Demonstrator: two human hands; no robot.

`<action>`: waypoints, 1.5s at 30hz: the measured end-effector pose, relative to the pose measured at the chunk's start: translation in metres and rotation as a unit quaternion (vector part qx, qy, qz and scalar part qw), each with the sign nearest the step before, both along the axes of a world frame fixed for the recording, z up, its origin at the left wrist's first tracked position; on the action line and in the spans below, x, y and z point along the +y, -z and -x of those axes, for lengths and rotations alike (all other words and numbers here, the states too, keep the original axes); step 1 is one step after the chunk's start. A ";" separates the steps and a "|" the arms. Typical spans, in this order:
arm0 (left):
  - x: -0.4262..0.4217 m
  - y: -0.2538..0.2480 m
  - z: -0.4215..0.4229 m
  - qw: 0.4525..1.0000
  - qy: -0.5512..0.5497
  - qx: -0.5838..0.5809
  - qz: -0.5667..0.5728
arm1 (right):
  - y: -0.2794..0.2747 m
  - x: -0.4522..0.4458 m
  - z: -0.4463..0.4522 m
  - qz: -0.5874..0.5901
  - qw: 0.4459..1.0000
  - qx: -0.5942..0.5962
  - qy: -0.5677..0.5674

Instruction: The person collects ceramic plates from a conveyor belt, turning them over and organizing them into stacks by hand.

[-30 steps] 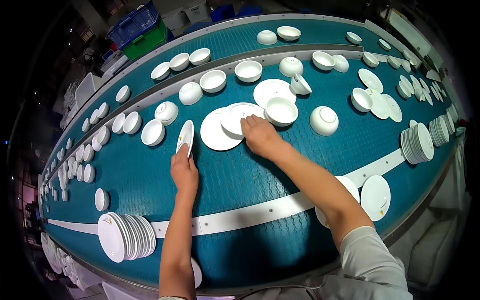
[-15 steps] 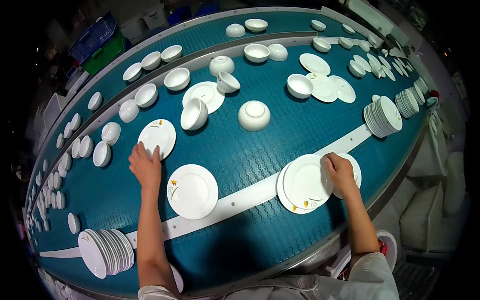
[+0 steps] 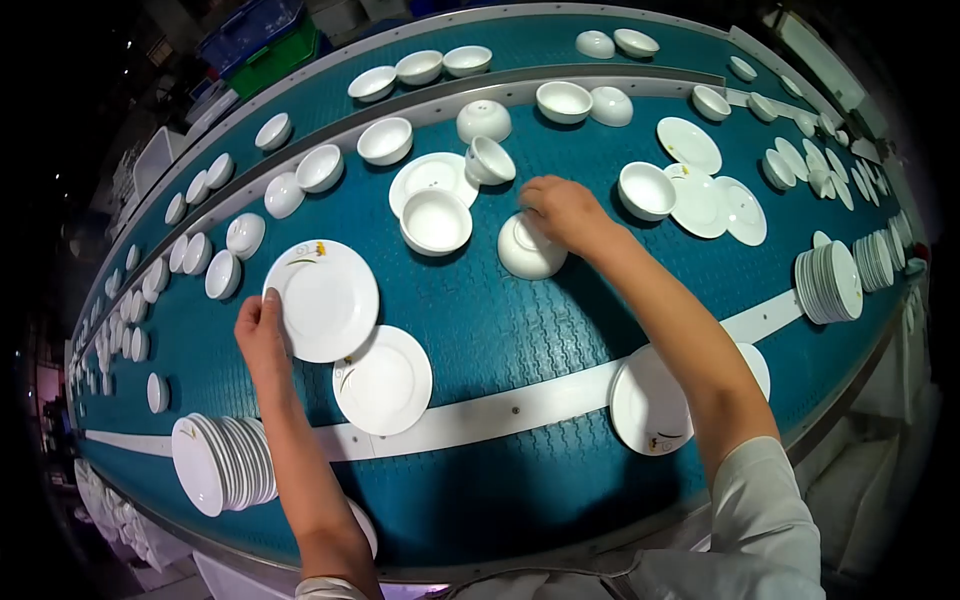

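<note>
My left hand [image 3: 262,335] grips the left edge of a white plate [image 3: 325,305] with a yellow flower motif, thumb on its face. The plate is raised and overlaps another flowered plate [image 3: 383,385] lying on the belt. My right hand [image 3: 562,212] is curled over the far side of an upside-down white bowl [image 3: 530,250]; its fingertips are partly hidden. Just left of that bowl stands an upright bowl [image 3: 436,225], with a tilted bowl [image 3: 490,162] behind it. Beneath my right forearm, a plate [image 3: 640,415] is partly covered.
The teal belt [image 3: 480,330] curves past me, with a white strip [image 3: 520,405] along it. Plate stacks stand at left [image 3: 225,465] and right [image 3: 828,282]. More bowls sit along the metal divider [image 3: 600,76], and blue and green crates [image 3: 265,60] lie beyond.
My left hand has taken hold of the flowered plate and raised it. My right hand has left the plates at right and reached forward to the upside-down bowl. The view has shifted.
</note>
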State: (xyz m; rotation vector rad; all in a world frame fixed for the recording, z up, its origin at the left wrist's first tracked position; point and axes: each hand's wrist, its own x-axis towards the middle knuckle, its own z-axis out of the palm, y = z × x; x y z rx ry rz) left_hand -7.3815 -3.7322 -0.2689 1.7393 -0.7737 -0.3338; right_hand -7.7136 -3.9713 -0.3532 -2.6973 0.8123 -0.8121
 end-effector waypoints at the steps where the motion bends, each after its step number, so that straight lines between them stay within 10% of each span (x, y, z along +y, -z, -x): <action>1: 0.012 0.003 0.007 0.998 0.016 0.026 -0.049 | 0.001 -0.004 -0.029 -0.008 0.998 0.054 -0.022; 6: 0.063 0.068 0.008 0.967 0.027 -0.011 -0.252 | 0.021 -0.031 -0.136 0.093 0.989 0.010 -0.116; 10: 0.058 0.024 0.057 0.930 -0.003 -0.224 -0.291 | -0.005 -0.030 -0.177 -0.088 0.951 0.282 -0.092; 14: 0.067 0.047 0.060 0.870 0.056 -0.335 -0.358 | -0.025 -0.003 -0.162 0.039 0.916 0.354 -0.182; 19: 0.063 0.018 0.121 0.983 0.046 0.058 -0.169 | 0.007 0.019 -0.155 0.007 0.929 0.348 -0.128; 25: 0.066 0.015 0.209 0.981 0.062 0.177 -0.048 | -0.020 0.005 -0.093 0.149 0.984 -0.039 -0.086; 34: -0.044 0.039 0.425 0.896 0.222 0.374 -0.093 | -0.074 0.015 0.248 -0.332 0.812 -0.452 0.162; 39: -0.101 0.086 0.537 0.896 0.367 0.211 -0.134 | -0.015 0.065 0.486 -0.394 0.660 -0.462 0.442; 45: -0.152 0.084 0.564 0.906 0.348 -0.216 -0.105 | 0.039 0.083 0.597 -0.411 0.724 -0.274 0.481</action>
